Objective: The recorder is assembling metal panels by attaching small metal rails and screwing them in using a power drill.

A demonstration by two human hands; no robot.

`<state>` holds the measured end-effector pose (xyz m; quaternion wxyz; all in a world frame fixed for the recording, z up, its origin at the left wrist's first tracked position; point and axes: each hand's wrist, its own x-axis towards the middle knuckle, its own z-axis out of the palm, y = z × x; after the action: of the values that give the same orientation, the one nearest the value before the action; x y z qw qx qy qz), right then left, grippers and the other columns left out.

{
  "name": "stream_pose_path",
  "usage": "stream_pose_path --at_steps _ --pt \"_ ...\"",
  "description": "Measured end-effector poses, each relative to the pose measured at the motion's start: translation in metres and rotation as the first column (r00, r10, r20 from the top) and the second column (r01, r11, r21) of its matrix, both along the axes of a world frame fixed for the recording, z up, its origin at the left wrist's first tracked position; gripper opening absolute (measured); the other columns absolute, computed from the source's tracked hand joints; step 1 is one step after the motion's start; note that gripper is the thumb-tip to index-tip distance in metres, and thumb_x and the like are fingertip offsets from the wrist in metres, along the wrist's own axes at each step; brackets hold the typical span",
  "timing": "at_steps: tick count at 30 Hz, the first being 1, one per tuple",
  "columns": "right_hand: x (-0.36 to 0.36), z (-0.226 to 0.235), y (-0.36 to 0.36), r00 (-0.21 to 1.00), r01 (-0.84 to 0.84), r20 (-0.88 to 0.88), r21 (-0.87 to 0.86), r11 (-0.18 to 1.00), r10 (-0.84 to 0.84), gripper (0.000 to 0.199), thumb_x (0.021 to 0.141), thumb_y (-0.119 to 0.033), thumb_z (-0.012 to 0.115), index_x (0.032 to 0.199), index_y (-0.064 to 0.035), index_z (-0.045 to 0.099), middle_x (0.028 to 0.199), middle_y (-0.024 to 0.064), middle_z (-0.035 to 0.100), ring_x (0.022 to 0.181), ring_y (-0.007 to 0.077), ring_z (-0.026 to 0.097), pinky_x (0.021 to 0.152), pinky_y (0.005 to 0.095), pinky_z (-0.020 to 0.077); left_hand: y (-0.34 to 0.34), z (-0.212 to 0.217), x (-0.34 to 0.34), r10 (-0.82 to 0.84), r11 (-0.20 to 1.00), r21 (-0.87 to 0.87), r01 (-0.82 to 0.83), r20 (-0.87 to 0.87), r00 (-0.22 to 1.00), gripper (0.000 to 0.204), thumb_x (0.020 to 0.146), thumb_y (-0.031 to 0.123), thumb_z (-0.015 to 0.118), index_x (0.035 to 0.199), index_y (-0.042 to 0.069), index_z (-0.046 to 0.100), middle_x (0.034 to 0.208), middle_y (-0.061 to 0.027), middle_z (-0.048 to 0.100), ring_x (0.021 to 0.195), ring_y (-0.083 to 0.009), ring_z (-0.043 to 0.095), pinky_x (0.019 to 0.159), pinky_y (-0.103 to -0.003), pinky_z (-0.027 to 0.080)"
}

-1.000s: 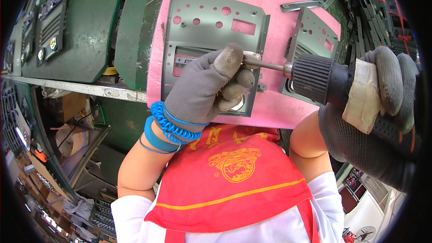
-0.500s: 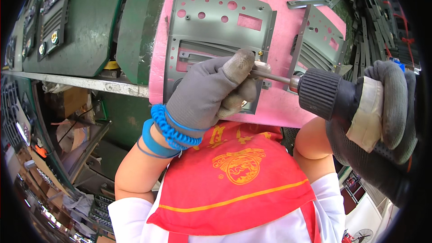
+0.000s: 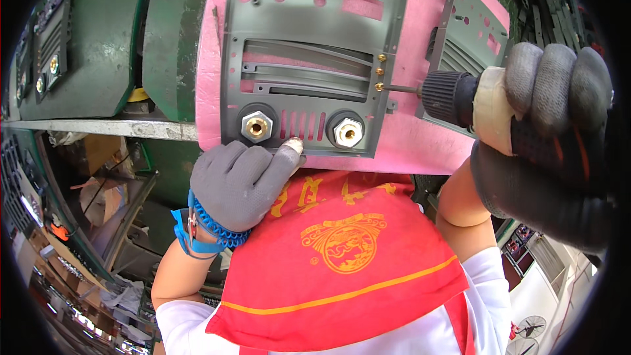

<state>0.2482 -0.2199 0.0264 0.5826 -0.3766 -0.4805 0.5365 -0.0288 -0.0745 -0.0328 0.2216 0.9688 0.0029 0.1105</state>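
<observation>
Driver (image 3: 450,100) in right hand (image 3: 552,95) — bit (image 3: 402,88) at screw (image 3: 379,87)

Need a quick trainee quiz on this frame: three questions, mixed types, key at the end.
1. At which of the three small brass screws on the gray sheet-metal panel is the thin metal bit of the black ribbed-collar power driver?
A top
B middle
C lowest
2. True or false: the left gray-gloved grip is at the panel's edge nearest the wearer.
3. How many silver hexagonal nuts with brass centres are on that panel?

Key: 1 C; 2 true; 3 two.
</observation>
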Motion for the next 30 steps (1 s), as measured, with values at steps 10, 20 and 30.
stream_pose_path --at_steps 10,20,30 --pt "0.018 -0.013 -0.011 0.999 -0.045 -0.027 -0.031 0.998 0.045 0.022 0.093 -0.021 0.055 0.092 -0.0009 0.063 0.088 0.0115 0.065 0.076 0.0266 0.062 0.071 0.0352 0.0538 -0.009 -0.002 0.007 -0.032 0.999 0.001 0.032 0.035 0.999 0.032 0.07 0.016 0.069 0.101 0.007 0.068 0.062 0.0015 0.04 0.054 -0.0136 0.045 0.044 -0.029 0.034" --pt "0.041 -0.013 -0.034 0.993 -0.108 -0.054 -0.046 0.993 0.105 0.021 0.093 -0.02 0.056 0.092 -0.0007 0.064 0.089 0.012 0.066 0.075 0.027 0.063 0.071 0.0361 0.0542 -0.013 0.0 0.001 -0.013 1.0 -0.025 0.013 -0.002 1.0 0.031 0.07 0.014 0.068 0.1 0.007 0.068 0.063 0.0003 0.042 0.055 -0.0142 0.048 0.043 -0.027 0.036" --pt "0.022 -0.018 -0.007 0.967 -0.255 0.041 0.048 0.966 0.253 0.023 0.095 -0.021 0.053 0.093 -0.0004 0.065 0.088 0.0127 0.067 0.072 0.0279 0.062 0.07 0.0388 0.0539 -0.01 0.003 0.001 -0.056 0.998 -0.037 0.054 -0.059 0.997 0.034 0.068 0.013 0.067 0.101 0.007 0.066 0.065 -0.0013 0.043 0.057 -0.0156 0.05 0.044 -0.029 0.038"
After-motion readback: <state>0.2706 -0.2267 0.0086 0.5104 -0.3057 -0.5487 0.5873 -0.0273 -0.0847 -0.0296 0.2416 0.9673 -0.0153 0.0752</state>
